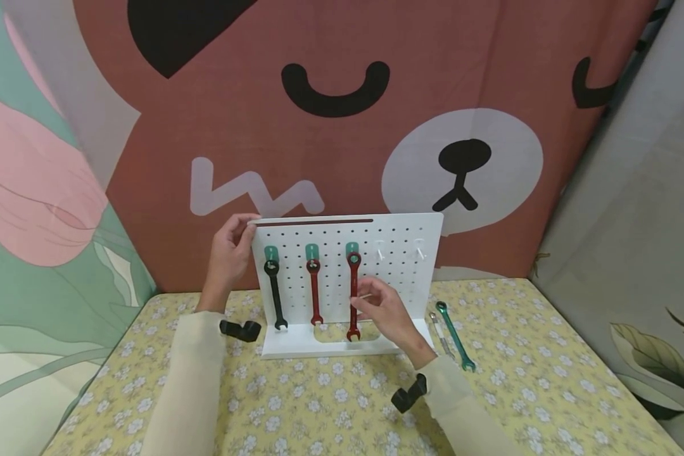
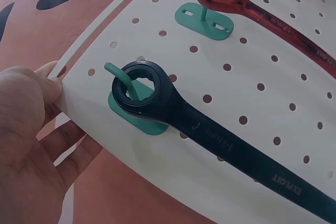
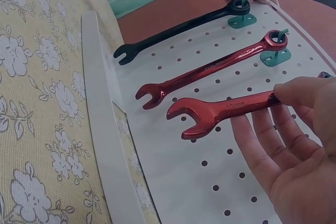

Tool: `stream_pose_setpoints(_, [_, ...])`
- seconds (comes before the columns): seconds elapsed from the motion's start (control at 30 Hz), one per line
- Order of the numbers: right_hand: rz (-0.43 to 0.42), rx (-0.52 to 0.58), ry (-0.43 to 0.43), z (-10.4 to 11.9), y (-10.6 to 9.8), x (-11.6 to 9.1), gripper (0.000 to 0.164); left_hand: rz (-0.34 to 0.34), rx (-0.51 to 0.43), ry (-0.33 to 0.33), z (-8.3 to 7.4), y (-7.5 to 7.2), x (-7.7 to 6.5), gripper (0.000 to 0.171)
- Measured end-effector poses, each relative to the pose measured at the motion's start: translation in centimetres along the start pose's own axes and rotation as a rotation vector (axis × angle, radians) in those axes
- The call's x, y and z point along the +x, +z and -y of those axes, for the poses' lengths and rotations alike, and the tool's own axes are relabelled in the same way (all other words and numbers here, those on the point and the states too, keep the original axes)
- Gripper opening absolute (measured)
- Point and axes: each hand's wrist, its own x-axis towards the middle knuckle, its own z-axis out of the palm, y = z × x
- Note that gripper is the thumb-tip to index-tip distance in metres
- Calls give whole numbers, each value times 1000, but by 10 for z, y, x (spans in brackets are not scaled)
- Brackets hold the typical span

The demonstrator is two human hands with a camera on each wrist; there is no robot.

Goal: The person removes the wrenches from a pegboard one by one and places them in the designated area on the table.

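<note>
A white pegboard [image 1: 401, 278] stands upright on its base. My left hand [image 1: 230, 250] pinches its upper left corner between thumb and fingers. From the left, a black combination wrench [image 1: 275, 291] and a red combination wrench [image 1: 315, 291] hang by their ring ends on green hooks. My right hand [image 1: 386, 310] pinches a longer red combination wrench [image 3: 210, 114] by its shank, thumb on one face and fingers on the other. That wrench's ring end overlaps the third green hook [image 1: 351, 247] in the head view; its open jaw points down.
Two clear hooks [image 1: 419, 250] sit on the board's right part. On the flowered tablecloth [image 1: 296, 405], right of the board, lie a green combination wrench [image 1: 456, 335] and a slimmer silvery wrench [image 1: 441, 332]. A printed cloth [image 1: 342, 152] hangs behind.
</note>
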Motion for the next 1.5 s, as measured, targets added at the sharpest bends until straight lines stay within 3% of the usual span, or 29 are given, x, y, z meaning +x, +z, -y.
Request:
stream_pose_setpoints(0.17, [12, 5, -9, 1, -2, -1, 29, -2, -6, 8, 4, 1, 1, 26])
stream_pose_setpoints(0.43, [22, -6, -11, 3, -3, -3, 31, -19, -7, 12, 38, 2, 9, 27])
stream_pose_setpoints(0.6, [27, -4, -16, 5, -6, -6, 28, -20, -17, 28, 43, 2, 9, 26])
stream_pose_setpoints(0.77, [44, -17, -36, 8, -11, -12, 28, -20, -8, 17, 38, 2, 8, 26])
stream_pose_setpoints(1.07, [99, -54, -36, 5, -24, -31, 25, 0, 2, 0, 4, 0, -2, 26])
stream_pose_setpoints(1.23, [133, -111, -28, 3, -34, -42, 25, 2, -3, -32, 0, -1, -6, 27])
stream_pose_setpoints(1.5, [120, -119, -15, 6, -61, -54, 26, 0, -4, -20, 2, -1, -1, 27])
